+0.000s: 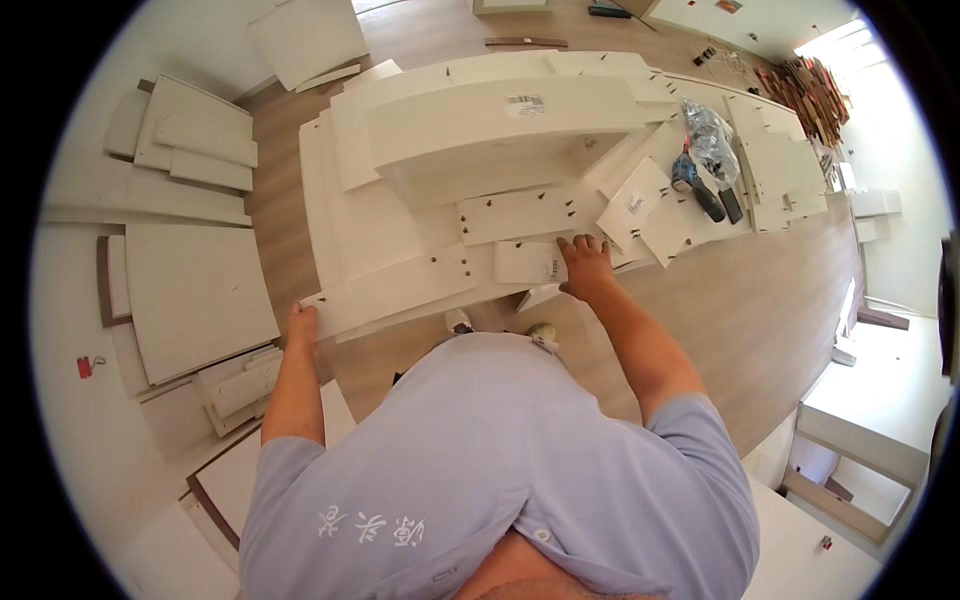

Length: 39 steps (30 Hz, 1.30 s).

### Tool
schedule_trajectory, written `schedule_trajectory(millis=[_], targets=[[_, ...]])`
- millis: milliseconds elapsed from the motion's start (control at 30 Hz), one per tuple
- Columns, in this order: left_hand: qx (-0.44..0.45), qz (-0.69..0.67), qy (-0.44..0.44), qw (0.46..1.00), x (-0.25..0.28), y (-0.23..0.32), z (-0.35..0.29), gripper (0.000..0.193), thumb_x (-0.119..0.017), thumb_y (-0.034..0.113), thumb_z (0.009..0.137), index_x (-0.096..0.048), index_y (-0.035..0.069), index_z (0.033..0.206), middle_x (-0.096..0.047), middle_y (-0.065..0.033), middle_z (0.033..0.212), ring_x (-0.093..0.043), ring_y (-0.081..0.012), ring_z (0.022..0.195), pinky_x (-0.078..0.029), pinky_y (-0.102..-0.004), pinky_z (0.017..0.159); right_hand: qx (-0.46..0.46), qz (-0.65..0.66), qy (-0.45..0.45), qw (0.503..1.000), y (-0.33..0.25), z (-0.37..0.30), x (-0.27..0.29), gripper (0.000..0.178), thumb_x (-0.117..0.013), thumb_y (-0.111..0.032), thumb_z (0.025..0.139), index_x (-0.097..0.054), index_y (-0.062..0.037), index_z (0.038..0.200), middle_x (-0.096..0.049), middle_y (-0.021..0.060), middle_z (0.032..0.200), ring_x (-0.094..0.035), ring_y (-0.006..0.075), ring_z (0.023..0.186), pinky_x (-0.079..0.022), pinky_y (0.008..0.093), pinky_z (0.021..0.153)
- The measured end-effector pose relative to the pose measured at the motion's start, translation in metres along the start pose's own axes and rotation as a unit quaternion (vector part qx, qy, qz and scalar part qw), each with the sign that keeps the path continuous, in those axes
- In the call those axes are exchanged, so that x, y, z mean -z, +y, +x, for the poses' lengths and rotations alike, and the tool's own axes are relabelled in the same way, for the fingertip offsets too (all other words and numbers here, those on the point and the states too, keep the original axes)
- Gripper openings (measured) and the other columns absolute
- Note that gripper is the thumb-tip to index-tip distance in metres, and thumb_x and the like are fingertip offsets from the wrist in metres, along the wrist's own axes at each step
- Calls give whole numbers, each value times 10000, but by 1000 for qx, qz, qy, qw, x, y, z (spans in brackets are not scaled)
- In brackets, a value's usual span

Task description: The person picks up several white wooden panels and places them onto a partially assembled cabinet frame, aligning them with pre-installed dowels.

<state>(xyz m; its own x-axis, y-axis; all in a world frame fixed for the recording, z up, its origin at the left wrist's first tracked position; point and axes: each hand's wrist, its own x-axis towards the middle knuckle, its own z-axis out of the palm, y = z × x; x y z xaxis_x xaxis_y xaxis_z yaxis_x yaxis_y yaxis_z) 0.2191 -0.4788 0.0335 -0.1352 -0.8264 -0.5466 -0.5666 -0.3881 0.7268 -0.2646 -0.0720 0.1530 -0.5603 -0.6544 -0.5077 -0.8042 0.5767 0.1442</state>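
Note:
My left hand (302,322) is closed around the left end of a long white panel (390,295) at the near edge of the stack. A few dark metal fittings stand up from that panel. Farther right, my right hand (588,266) grips the right end of a small white board (524,263), its thumb at the near side and its fingers at the far side. The board carries a printed label. Just beyond it lies another white board (515,217) with dark fittings near its corners.
A white box-shaped assembly (500,125) stands on the stacked panels. A blue and black power drill (690,180) and a clear plastic bag (709,140) lie to the right. More panels (200,290) lean at the left. Wood strips (805,100) are piled at far right.

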Motion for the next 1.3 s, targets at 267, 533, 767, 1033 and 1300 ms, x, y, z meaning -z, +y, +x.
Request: schedule_trajectory(millis=[267, 533, 767, 1033, 1300], targets=[[-28, -126, -90, 988, -3, -3, 10, 488, -554, 98, 946, -582, 61, 1432, -697, -63, 1207, -647, -186, 1056, -516, -349, 918, -23, 112, 28, 993, 10, -44, 8, 1024, -900, -367, 669, -433, -148, 1554, -534, 146, 1459, -475, 326, 1398, -420, 534, 1113], [-2, -144, -75, 987, -50, 27, -30, 597, -558, 52, 918, -495, -11, 1508, -640, -109, 1381, -615, -229, 1226, -468, -348, 1057, -209, 358, 212, 885, 92, -93, -43, 957, -899, -402, 720, -503, 62, 1456, -590, 262, 1392, -581, 391, 1285, -478, 456, 1077], [-122, -22, 69, 990, -91, 20, -43, 764, -608, 83, 900, -328, -11, 1605, -423, -237, 1605, -437, -338, 1467, -348, -416, 1198, -348, 485, 223, 771, 201, -38, -58, 903, -817, -551, 806, -575, 119, 1361, -686, 306, 1262, -689, 388, 1162, -532, 439, 995], [-415, 191, 204, 866, -173, 58, -123, 653, -683, 86, 853, -498, 1, 1473, -458, -236, 1556, -407, -396, 1469, -332, -470, 1224, -328, 391, 271, 816, 226, -13, -83, 921, -821, -603, 781, -572, 86, 1340, -642, 287, 1279, -611, 430, 1217, -501, 479, 1044], [-491, 322, -55, 808, -347, 173, -220, 761, -782, 134, 820, -482, 114, 1520, -321, -196, 1660, -314, -395, 1523, -308, -507, 1245, -247, 336, 302, 857, 276, -13, -104, 906, -845, -557, 757, -547, 4, 1403, -599, 243, 1336, -568, 400, 1272, -485, 451, 1071]])
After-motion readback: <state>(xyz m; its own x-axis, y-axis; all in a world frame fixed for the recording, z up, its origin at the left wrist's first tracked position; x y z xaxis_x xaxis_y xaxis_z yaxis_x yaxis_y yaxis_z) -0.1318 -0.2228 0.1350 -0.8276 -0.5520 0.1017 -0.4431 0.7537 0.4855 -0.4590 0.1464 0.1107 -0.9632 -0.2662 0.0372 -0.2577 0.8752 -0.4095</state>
